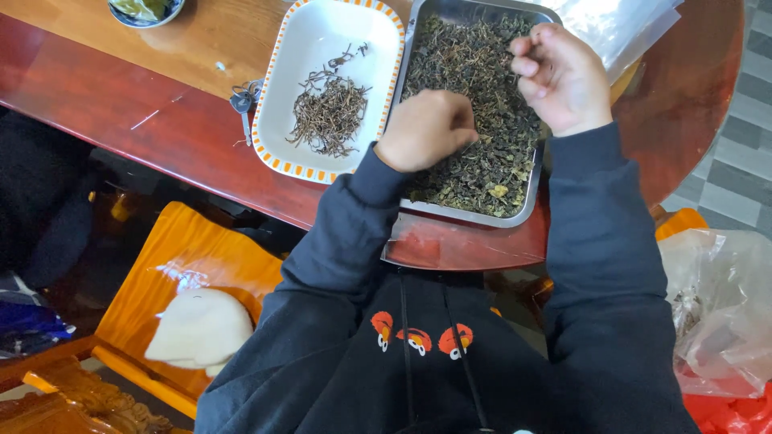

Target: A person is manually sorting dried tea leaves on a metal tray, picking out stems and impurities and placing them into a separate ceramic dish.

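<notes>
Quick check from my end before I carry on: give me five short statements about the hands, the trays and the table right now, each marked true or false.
1. The left hand rests on the dried leaves in the metal tray. True.
2. The right hand lies flat on the table. False: it is curled and raised over the metal tray.
3. The white dish with the orange rim holds a small pile of stems. True.
4. The white dish sits to the right of the metal tray. False: it sits to its left.
5. A set of keys lies beside the white dish. True.
</notes>
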